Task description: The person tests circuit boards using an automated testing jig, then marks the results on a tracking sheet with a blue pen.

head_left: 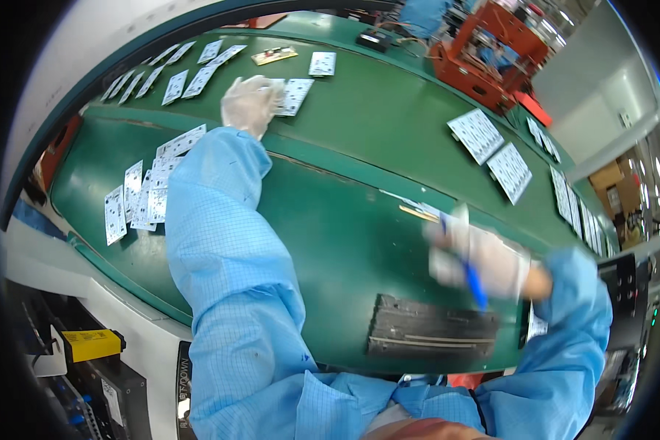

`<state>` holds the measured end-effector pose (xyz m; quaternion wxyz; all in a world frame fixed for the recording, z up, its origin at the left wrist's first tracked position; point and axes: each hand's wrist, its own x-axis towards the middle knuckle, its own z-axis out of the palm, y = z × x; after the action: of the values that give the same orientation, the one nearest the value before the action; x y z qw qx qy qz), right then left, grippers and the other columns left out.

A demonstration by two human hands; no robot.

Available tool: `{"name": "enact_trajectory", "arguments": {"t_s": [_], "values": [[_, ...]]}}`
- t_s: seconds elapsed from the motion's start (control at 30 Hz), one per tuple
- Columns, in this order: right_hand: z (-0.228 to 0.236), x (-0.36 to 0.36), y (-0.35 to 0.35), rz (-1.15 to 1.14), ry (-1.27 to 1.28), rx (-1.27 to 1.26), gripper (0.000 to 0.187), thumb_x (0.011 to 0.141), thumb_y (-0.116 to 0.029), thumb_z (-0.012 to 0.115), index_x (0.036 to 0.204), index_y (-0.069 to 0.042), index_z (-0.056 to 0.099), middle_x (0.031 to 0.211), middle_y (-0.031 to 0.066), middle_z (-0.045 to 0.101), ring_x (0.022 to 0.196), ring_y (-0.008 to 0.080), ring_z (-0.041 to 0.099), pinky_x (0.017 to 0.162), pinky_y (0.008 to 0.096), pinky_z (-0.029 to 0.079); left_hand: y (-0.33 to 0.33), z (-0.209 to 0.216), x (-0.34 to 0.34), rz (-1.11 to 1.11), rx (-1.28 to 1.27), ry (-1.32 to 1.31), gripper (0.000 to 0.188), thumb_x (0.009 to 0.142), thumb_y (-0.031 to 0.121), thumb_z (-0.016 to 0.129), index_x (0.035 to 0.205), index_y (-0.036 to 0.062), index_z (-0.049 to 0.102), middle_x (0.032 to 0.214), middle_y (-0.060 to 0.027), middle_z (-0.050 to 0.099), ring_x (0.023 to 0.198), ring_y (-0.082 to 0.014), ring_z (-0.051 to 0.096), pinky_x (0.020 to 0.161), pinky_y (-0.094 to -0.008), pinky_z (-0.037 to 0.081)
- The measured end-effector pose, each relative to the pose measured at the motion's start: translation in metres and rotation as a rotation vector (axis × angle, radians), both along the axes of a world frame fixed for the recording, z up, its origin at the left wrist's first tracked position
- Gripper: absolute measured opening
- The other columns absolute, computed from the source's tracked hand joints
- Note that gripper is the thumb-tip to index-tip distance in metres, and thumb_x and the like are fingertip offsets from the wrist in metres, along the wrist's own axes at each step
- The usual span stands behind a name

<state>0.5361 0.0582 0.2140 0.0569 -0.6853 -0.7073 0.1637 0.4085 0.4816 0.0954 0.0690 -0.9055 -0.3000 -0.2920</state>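
Overhead: two gloved hands on green desk

Head view: left hand point(251, 105), white-gloved, stretched far out, fingers pressed on a white rectangular circuit panel point(294, 96) on the green desk point(345, 227). Right hand point(477, 257) blurred, clenched round a blue pen point(474, 282), above a black ribbed tray point(433, 328).

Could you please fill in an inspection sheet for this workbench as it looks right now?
Surface: green bench, two levels, a ridge between them.
Job's things: white board under the left hand's fingers; blue pen in the right hand.
Clutter: white boards in a stack at left, a row at the far edge, two at right; black tray near the front edge.
Grippers: left hand gloved, reaching far, on the board; right hand gloved, blurred, around the pen.
Cables: nothing seen clearly.
Surroundings: red rack beyond the bench; yellow box below left.
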Motion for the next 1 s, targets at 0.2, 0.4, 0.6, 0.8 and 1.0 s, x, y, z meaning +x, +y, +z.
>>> {"name": "enact_trajectory", "arguments": {"t_s": [0.2, 0.4, 0.6, 0.8, 1.0], "values": [[-0.1, -0.102, -0.15, -0.216, -0.243, 0.288, 0.051, 0.083, -0.019, 0.064, 0.128, -0.006, 0.043, 0.113, 0.0083, 0.055, 0.098, 0.0204, 0.053, 0.077, 0.0384, 0.048, -0.05, -0.002, 0.013, -0.23, 0.345, -0.457, 0.042, 0.096, 0.032, 0.048, 0.138, 0.0305, 0.046, 0.133, -0.0077, 0.052, 0.123, -0.0267, 0.049, 0.101, -0.041, 0.042], [-0.113, -0.079, -0.241, -1.205, 1.219, 0.433, 0.038, 0.085, -0.011, 0.061, 0.118, -0.003, 0.045, 0.118, 0.0048, 0.056, 0.089, 0.0121, 0.054, 0.065, 0.0269, 0.051, -0.137, -0.001, 0.019, -0.494, 0.156, -0.41, 0.044, 0.092, 0.022, 0.055, 0.135, 0.0262, 0.05, 0.133, -0.0096, 0.052, 0.122, -0.0311, 0.05, 0.103, -0.0397, 0.043], [-0.109, -0.021, -0.28, -0.518, 0.3, 0.277, 0.014, 0.081, -0.003, 0.058, 0.094, -0.002, 0.057, 0.096, 0.0135, 0.059, 0.08, 0.0264, 0.056, 0.079, 0.0392, 0.052, -0.19, 0.009, -0.004, -0.509, 0.104, -0.378, 0.036, 0.098, 0.035, 0.042, 0.13, 0.022, 0.054, 0.126, -0.0135, 0.056, 0.121, -0.0322, 0.051, 0.1, -0.0401, 0.045], [-0.069, -0.003, -0.267, -0.462, -0.065, 0.349, 0.02, 0.066, 0.01, 0.059, 0.083, 0.0, 0.06, 0.067, 0.0115, 0.052, 0.069, 0.0283, 0.056, 0.08, 0.0402, 0.048, -0.148, 0.048, -0.015, -0.412, 0.327, -0.303, 0.029, 0.089, 0.014, 0.056, 0.116, 0.021, 0.062, 0.116, -0.005, 0.063, 0.104, -0.0269, 0.06, 0.087, -0.0404, 0.052], [-0.078, 0.002, -0.104, -0.472, -0.064, 0.559, 0.044, 0.065, 0.004, 0.07, 0.107, -0.002, 0.059, 0.108, 0.0178, 0.06, 0.097, 0.0365, 0.058, 0.082, 0.0445, 0.047, 0.021, 0.071, 0.027, 0.014, -0.078, 0.253, 0.05, 0.09, 0.045, 0.054, 0.134, 0.0203, 0.047, 0.114, -0.0169, 0.063, 0.094, -0.0345, 0.063, 0.079, -0.0429, 0.05]]}}
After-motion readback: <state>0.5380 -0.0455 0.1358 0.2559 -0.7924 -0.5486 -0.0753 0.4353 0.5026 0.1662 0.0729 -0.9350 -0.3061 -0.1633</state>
